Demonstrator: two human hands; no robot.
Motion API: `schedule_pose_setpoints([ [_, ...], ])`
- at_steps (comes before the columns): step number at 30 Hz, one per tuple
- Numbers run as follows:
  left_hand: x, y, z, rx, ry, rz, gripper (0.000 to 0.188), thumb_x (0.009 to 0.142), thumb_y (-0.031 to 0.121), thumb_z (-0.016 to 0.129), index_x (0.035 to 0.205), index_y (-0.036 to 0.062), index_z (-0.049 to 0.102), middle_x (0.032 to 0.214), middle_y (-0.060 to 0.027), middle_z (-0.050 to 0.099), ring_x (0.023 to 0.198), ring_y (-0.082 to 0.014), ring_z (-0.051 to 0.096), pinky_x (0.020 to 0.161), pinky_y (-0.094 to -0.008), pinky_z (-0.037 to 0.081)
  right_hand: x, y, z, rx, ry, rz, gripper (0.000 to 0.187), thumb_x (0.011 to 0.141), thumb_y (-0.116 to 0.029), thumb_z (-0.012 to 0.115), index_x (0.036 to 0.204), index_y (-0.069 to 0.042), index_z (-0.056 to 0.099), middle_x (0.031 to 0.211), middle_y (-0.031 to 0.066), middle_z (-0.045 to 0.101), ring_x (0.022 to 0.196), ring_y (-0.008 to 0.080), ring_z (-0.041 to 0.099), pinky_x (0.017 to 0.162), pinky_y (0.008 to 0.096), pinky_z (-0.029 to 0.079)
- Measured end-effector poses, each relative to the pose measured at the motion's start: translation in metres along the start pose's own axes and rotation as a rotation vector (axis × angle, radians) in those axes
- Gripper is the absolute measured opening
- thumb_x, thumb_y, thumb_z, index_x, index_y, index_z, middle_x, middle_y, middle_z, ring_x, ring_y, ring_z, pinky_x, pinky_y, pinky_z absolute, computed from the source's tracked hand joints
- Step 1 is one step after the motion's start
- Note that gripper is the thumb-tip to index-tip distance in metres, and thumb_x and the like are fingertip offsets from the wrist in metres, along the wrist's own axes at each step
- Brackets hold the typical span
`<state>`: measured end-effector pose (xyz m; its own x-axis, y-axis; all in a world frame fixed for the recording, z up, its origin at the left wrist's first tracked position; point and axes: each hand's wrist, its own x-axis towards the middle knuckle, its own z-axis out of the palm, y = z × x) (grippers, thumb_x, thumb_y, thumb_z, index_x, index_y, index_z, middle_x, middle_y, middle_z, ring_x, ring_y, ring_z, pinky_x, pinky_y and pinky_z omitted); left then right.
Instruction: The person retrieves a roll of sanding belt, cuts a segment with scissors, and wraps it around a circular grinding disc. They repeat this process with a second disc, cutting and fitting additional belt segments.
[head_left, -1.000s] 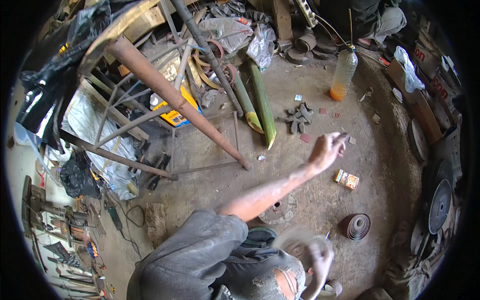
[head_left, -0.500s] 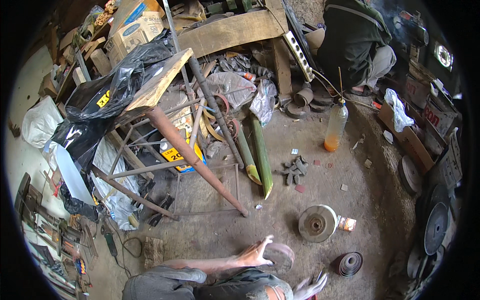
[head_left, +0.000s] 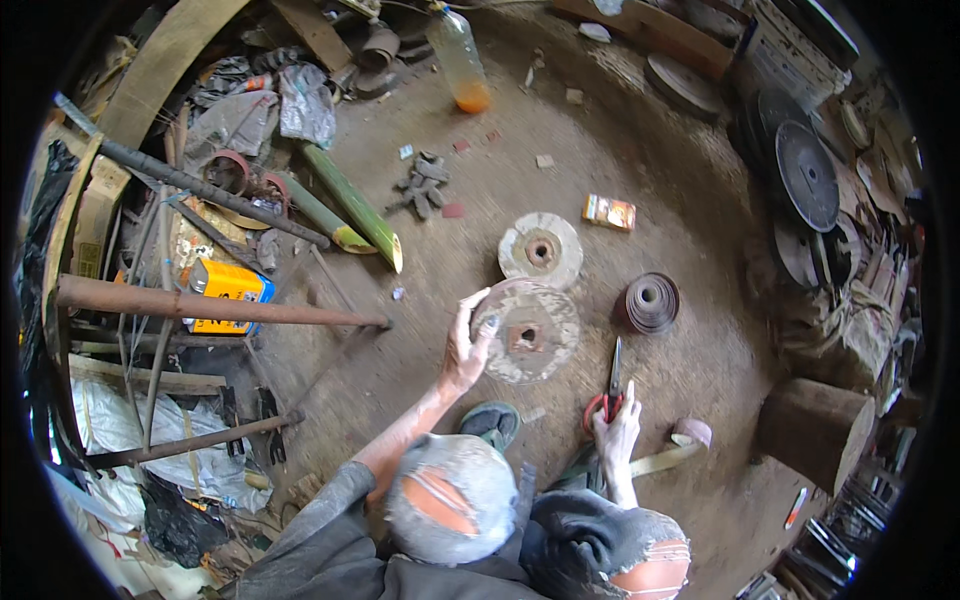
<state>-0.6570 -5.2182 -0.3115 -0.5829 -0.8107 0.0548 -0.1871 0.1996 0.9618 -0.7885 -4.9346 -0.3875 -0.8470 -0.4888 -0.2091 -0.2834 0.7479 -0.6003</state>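
Observation:
My left hand (head_left: pixel 468 345) grips the left rim of a round, whitish, worn grinding wheel (head_left: pixel 545 358), thumb on its face and fingers at the edge. A reddish square patch with a hole marks its centre. Just beyond lies a second pale wheel (head_left: pixel 562 262), partly overlapped by the first. My right hand (head_left: pixel 618 435) is closed at the red handles of a pair of scissors (head_left: pixel 615 368), index finger stretched along them, the dark blades pointing away from me. A brown coiled abrasive strip (head_left: pixel 650 303) stands past the scissor tips. Beside my right wrist lies a partly unrolled tan strip (head_left: pixel 660 460).
A rusty metal frame (head_left: pixel 220 303) and a yellow-blue can (head_left: pixel 230 290) stand on the left. Green bamboo pieces (head_left: pixel 350 205), grey scraps (head_left: pixel 420 185), a small box (head_left: pixel 609 213) and a bottle with orange liquid (head_left: pixel 460 60) are beyond. Dark discs (head_left: pixel 805 175) and a log block (head_left: pixel 815 430) are right.
The view has swung to the right and down. The wheel in my left hand now shows its face instead of its edge. My right hand has drawn back onto the scissors' handles.

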Motion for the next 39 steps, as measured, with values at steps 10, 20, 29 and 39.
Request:
schedule_pose_setpoints([
  [10,-0.029,0.001,-0.012,0.378,-0.369,0.087,0.069,0.079,0.011,0.066,0.14,0.002,0.037,0.132,-0.0206,0.046,0.125,-0.037,0.046,0.112,-0.0457,0.033,-0.004,-0.004,-0.035,0.797,-0.523,0.311,0.048,0.081,-0.006,0.073,0.124,-0.001,0.052,0.088,-0.0011,0.059,0.075,0.0066,0.056,0.072,0.0244,0.051],
  [20,0.003,0.014,0.0,0.435,-0.438,0.118,0.047,0.089,0.011,0.064,0.134,0.0073,0.05,0.135,-0.0211,0.049,0.125,-0.0401,0.05,0.103,-0.0452,0.043,-0.012,-0.068,-0.037,1.171,-0.835,0.012,0.047,0.101,-0.053,0.046,0.113,-0.007,0.047,0.076,0.001,0.054,0.064,0.0098,0.054,0.058,0.0264,0.044],
  [29,0.002,0.013,0.017,0.208,-0.254,-0.022,0.036,0.097,0.017,0.061,0.126,-0.0027,0.054,0.109,-0.0152,0.064,0.102,-0.0271,0.065,0.092,-0.0357,0.049,-0.006,-0.11,-0.047,1.507,-1.021,0.236,0.045,0.103,-0.053,0.041,0.113,-0.009,0.045,0.08,0.0049,0.048,0.069,0.0164,0.052,0.06,0.0325,0.046],
  [39,-0.025,-0.029,0.088,0.166,-0.623,-0.116,0.03,0.098,0.02,0.059,0.121,0.0012,0.064,0.109,-0.0158,0.063,0.1,-0.0295,0.063,0.088,-0.0355,0.049,0.001,-0.084,-0.086,1.781,-0.838,0.8,0.053,0.1,-0.065,0.033,0.103,-0.013,0.044,0.083,0.009,0.055,0.072,0.0235,0.057,0.062,0.039,0.052],
])
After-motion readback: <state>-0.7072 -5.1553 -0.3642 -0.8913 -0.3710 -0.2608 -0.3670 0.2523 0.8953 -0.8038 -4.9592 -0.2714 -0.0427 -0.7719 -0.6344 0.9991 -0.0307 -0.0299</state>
